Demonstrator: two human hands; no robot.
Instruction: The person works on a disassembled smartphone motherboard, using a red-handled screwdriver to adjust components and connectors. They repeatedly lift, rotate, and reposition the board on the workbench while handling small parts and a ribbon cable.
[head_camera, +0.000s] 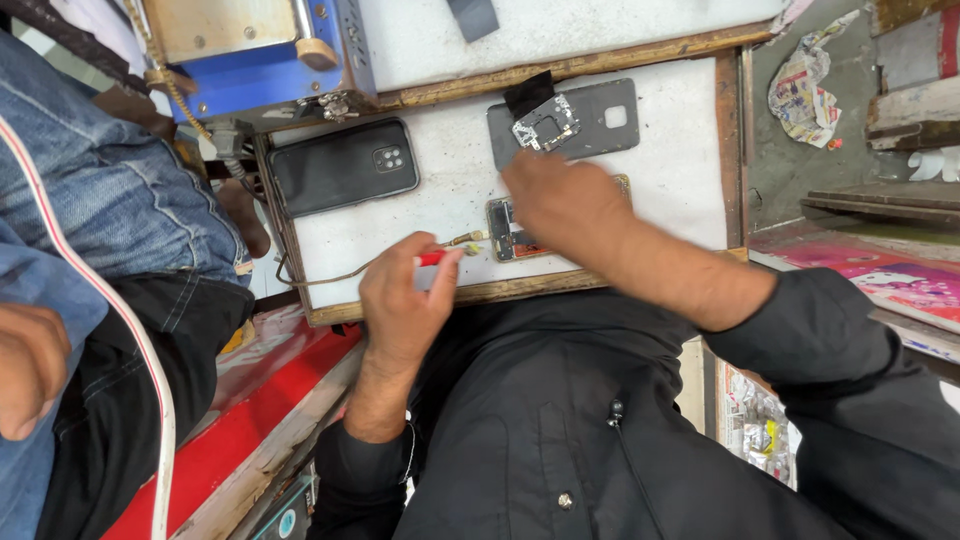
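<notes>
The person's left hand (405, 300) pinches a small red-handled tool (440, 257) between thumb and fingertips, its pale tip pointing right toward an opened phone (512, 240) that lies on the near part of a white work board (450, 180). A thin brown cable (350, 272) runs from the tool's end leftward along the board's near edge. The right hand (560, 205) lies flat over the opened phone, fingers pressed down on it and covering most of it, so how much of the device is exposed is hard to tell; the hand seems to hold it in place rather than grip it. Just beyond the right hand, farther on the board, lies a grey phone back panel (590, 120) with a small metal frame part (545, 125) resting on it. To the left on the same board sits a dark phone (345, 165), back side up. A blue machine (270, 55) stands at the far left edge. At the left, another person's leg in blue jeans (110, 190) fills the side of the view.
</notes>
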